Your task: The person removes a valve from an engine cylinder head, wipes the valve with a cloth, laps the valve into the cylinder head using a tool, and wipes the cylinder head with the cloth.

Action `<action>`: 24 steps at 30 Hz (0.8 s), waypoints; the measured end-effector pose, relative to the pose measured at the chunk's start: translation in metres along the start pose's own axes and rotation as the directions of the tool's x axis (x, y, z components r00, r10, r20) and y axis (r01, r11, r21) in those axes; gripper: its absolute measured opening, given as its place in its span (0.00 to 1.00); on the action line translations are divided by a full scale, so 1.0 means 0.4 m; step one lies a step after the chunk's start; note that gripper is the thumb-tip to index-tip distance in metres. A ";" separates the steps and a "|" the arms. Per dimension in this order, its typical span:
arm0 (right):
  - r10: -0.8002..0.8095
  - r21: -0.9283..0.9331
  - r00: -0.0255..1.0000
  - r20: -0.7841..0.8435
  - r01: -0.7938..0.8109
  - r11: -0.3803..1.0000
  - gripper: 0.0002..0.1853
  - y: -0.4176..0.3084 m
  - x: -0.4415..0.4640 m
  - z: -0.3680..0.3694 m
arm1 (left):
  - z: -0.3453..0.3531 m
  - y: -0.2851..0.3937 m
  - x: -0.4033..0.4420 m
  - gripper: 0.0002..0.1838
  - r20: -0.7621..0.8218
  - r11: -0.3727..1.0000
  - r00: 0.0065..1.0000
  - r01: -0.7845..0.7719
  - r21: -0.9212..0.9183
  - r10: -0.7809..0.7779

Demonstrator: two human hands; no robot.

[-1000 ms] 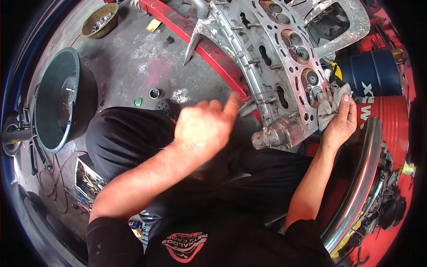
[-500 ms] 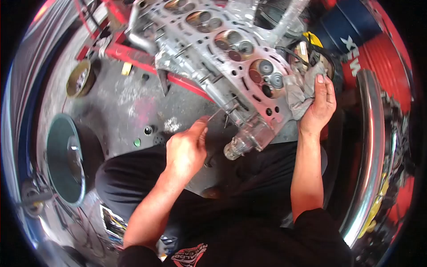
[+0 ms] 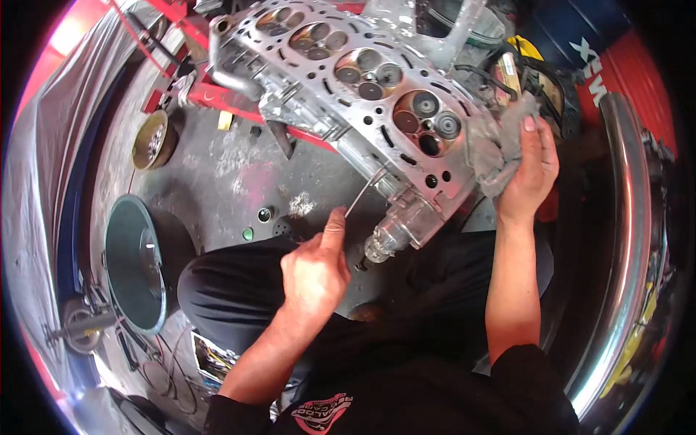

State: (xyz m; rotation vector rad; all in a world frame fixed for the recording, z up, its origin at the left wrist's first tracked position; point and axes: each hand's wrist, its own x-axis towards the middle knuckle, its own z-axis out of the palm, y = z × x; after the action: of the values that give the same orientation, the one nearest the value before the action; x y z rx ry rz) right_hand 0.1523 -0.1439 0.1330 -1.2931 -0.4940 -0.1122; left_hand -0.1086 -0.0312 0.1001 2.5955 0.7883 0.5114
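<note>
A metal engine cylinder head (image 3: 377,134) lies tilted across the upper middle, with its combustion chambers and round valves facing up. My left hand (image 3: 317,270) is closed on a thin metal tool like a scraper or pick (image 3: 362,194), its index finger stretched along the shaft. The tool's far end meets the near long side of the cylinder head. At the head's right end, my right hand (image 3: 528,174) grips a grey crumpled rag (image 3: 500,148), which lies against the metal edge. The handle of the thin tool is hidden inside my left fist.
A dark green bucket (image 3: 134,264) stands on the floor at the left, with a smaller brass-coloured bowl (image 3: 154,141) beyond it. Red metal stand bars (image 3: 225,96) run behind the cylinder head. A chrome bumper-like bar (image 3: 625,239) curves along the right, near a blue drum (image 3: 573,32).
My left hand has moved slightly down and right, and more of the thin tool shows. The whole view has shifted a little. My right hand still grips the rag.
</note>
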 end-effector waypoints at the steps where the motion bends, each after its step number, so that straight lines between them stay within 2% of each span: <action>1: 0.023 0.031 1.000 0.013 -0.023 0.999 0.12 -0.008 -0.004 0.002 | -0.009 -0.017 0.003 0.30 -0.008 0.998 1.000 0.024 0.050 -0.023; 4: 0.012 0.026 1.000 0.025 -0.013 1.000 0.12 -0.014 -0.014 0.006 | -0.002 -0.036 -0.012 0.31 -0.035 0.995 0.999 -0.002 0.104 0.006; 6: -0.005 0.020 0.999 0.042 0.004 1.000 0.12 -0.010 -0.011 0.005 | -0.010 -0.022 -0.032 0.32 0.061 0.997 0.996 -0.067 0.048 0.064; 7: 0.000 0.032 1.000 0.026 -0.001 0.999 0.12 -0.013 -0.009 0.007 | -0.021 -0.023 -0.032 0.32 0.046 0.995 0.996 -0.082 0.053 0.080; 8: 0.006 0.044 1.000 0.008 -0.007 0.999 0.12 -0.009 -0.006 0.011 | -0.012 -0.049 -0.022 0.33 0.029 0.993 0.999 -0.046 0.109 0.043; 10: -0.007 0.020 1.000 0.009 0.007 1.000 0.12 -0.004 -0.009 0.009 | -0.014 -0.051 -0.017 0.32 0.012 0.994 1.000 -0.023 0.108 0.022; 12: -0.017 -0.002 1.000 0.016 0.017 1.000 0.12 -0.009 -0.009 0.014 | -0.018 -0.017 -0.039 0.31 0.079 0.990 0.991 -0.115 0.086 0.109; 13: -0.009 0.019 1.000 0.023 0.009 1.000 0.12 -0.014 -0.010 0.018 | -0.028 -0.025 -0.032 0.32 0.054 0.991 0.992 -0.116 0.069 0.112; 14: -0.001 0.042 1.000 0.029 0.000 0.999 0.13 -0.016 -0.010 0.020 | -0.029 -0.045 -0.018 0.34 0.062 0.985 0.997 -0.058 0.161 0.048; 16: -0.016 0.027 0.999 0.035 0.015 1.000 0.13 -0.004 -0.003 0.009 | -0.033 -0.050 -0.011 0.33 0.056 0.982 0.997 -0.055 0.183 0.046; 18: -0.020 -0.001 0.999 0.037 0.020 1.000 0.14 -0.005 -0.006 0.009 | -0.042 -0.016 -0.026 0.30 0.090 0.991 0.993 -0.090 0.103 0.081; 20: -0.016 -0.001 1.000 0.026 0.016 1.000 0.14 -0.018 -0.010 0.021 | -0.048 -0.046 -0.010 0.33 0.074 0.988 0.996 -0.056 0.146 0.046; 22: -0.023 0.000 0.999 0.028 0.023 1.000 0.14 -0.004 -0.006 0.011 | -0.047 -0.054 -0.003 0.32 0.078 0.966 0.993 -0.109 0.235 0.093; 24: -0.027 -0.010 0.999 0.027 0.027 1.000 0.14 -0.004 -0.006 0.008 | -0.052 -0.045 -0.016 0.32 0.104 0.969 0.987 -0.144 0.203 0.125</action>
State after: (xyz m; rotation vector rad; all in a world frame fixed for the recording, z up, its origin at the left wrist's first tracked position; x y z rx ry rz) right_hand 0.1488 -0.1417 0.1340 -1.2995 -0.5343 -0.1201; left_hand -0.1307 -0.0161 0.1085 2.8599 0.6710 0.3616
